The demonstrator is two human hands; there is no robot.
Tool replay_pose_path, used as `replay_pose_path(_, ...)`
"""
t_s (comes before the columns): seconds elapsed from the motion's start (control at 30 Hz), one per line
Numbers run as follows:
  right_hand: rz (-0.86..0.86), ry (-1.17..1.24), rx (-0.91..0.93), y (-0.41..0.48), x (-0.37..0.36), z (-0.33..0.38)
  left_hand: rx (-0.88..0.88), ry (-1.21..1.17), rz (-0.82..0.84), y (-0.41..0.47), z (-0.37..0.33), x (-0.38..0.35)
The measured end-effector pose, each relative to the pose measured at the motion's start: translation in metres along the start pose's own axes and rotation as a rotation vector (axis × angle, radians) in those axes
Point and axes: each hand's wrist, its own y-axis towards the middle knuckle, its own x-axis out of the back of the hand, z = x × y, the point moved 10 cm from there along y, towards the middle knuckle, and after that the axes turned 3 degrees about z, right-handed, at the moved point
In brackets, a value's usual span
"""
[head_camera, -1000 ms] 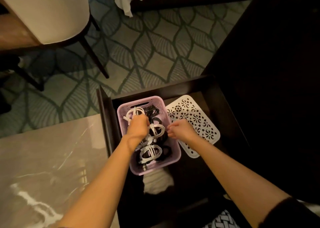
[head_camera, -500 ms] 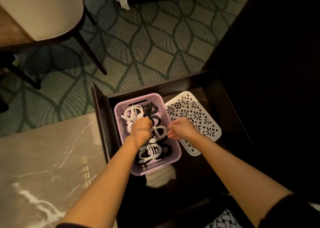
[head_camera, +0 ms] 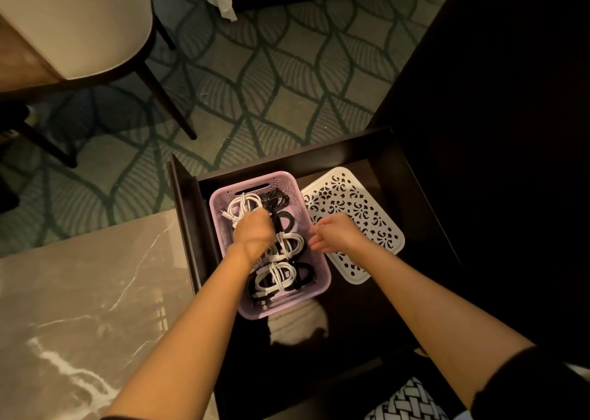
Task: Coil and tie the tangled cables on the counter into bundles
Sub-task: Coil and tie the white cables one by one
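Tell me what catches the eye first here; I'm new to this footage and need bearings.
A lilac basket sits in an open drawer, packed with coiled white and black cable bundles. The left hand is curled down among them; the right hand hovers open at the basket's right edge. A white patterned lid lies beside it.

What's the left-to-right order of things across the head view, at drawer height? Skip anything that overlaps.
counter → drawer wall → basket → lid
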Motion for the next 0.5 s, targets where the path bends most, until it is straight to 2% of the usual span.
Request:
replay_pose_path(0.2, -0.231, 0.276, 0.120, -0.029, 0.048, 0.034, -0.046, 0.017, -0.113, -0.027, -0.060, 0.074)
replay_pose_path(0.23, -0.284, 0.332, 0.177, -0.040, 0.063, 0.046, -0.069, -0.006, -0.162, -0.036, -0.076, 0.093)
replay_pose_path(0.37, -0.464, 0.270, 0.466, -0.099, 0.119, 0.096, -0.204, -0.071, -0.329, -0.083, -0.143, 0.157)
replay_pose_path(0.5, -0.614, 0.409, 0.678, -0.187, 0.175, 0.122, -0.391, -0.110, -0.422, -0.141, -0.216, 0.198)
